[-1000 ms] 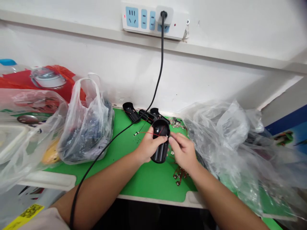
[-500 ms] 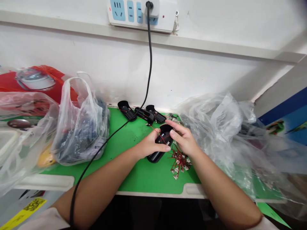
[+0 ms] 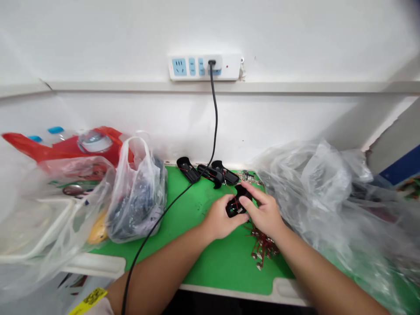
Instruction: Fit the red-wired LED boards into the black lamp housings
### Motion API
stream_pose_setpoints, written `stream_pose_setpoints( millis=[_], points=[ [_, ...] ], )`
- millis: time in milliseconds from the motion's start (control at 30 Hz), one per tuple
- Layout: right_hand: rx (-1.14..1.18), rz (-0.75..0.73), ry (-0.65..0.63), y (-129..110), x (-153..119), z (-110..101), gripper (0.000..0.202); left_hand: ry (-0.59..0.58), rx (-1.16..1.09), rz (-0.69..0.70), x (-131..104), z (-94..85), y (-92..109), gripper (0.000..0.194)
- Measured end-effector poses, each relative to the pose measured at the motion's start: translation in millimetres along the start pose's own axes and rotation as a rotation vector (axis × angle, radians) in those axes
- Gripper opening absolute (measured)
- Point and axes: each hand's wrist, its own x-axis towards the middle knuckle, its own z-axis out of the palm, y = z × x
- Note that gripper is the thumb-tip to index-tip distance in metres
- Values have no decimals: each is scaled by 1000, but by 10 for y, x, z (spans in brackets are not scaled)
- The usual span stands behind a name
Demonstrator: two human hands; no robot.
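Observation:
A black plastic casing (image 3: 233, 207) with a thin red wire is held between both hands above the green table top. My left hand (image 3: 221, 217) grips its left and near side, thumb along the near edge. On the right, my right hand (image 3: 262, 209) has thumb and index finger on the casing's upper right part. Just behind lie more black casings (image 3: 187, 169) with red wires. A bundle of red wires with small metal-coloured parts (image 3: 262, 246) rests beside and below my right hand. Small metallic pieces (image 3: 248, 176) lie near the wall.
A black cable (image 3: 170, 208) runs from the wall power strip (image 3: 232, 66) across the green table (image 3: 193, 267) and over my left forearm. A bag with dark contents (image 3: 136, 203) and a red bag (image 3: 59, 148) stand left. Crumpled clear plastic (image 3: 315, 188) covers the right side.
The view has tilted up and shifted, so the table things appear lower and further right. The held casing is more tilted, with my hands still around it.

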Motion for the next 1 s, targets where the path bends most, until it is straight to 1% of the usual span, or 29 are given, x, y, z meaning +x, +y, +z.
stream_pose_setpoints(
  millis=[133, 233, 333, 433, 500, 567, 667, 700, 733, 767, 833, 867, 900, 933, 967, 1000],
  points=[
    [-15, -63, 11, -49, -8, 31, 38, 26, 4, -6, -22, -1, -16, 45],
    [-30, -91, 10, -65, -13, 52, 39, 19, 11, 10, -6, -26, -30, 44],
    [-23, -127, -4, -92, -12, 48, 39, 9, 49, 59, 17, -64, -27, 46],
    [61, -174, -35, -108, 10, 28, 36, 35, 113, 125, 21, -82, -5, 46],
    [155, -153, -21, -82, 36, 20, 34, 49, 134, 161, 7, -72, 19, 48],
    [265, -89, 27, -20, 65, 22, 37, 66, 140, 184, -25, -58, 70, 51],
    [364, -12, 87, 88, 117, 24, 43, 100, 254, 219, -150, -97, 239, 60],
    [334, -3, 91, 109, 139, 21, 45, 80, 332, 240, -227, -144, 318, 63],
    [244, -5, 83, 115, 167, 17, 48, 36, 417, 263, -328, -214, 396, 65],
    [113, -15, 58, 104, 202, 14, 49, -33, 497, 287, -457, -305, 464, 65],
    [-170, -45, -17, 38, 301, 28, 48, -163, 602, 308, -802, -549, 528, 63],
    [-282, -57, -62, -12, 366, 51, 45, -203, 624, 296, -1014, -693, 506, 62],
    [-359, -65, -110, -69, 441, 86, 40, -210, 643, 274, -1249, -844, 440, 62],
    [-407, -68, -157, -129, 523, 133, 35, -186, 668, 241, -1503, -997, 331, 63],
    [-449, -67, -207, -188, 608, 191, 31, -153, 695, 189, -1770, -1144, 183, 65],
    [-501, -63, -261, -242, 692, 258, 28, -76, 708, 129, -2049, -1277, 3, 65]
  ],
)
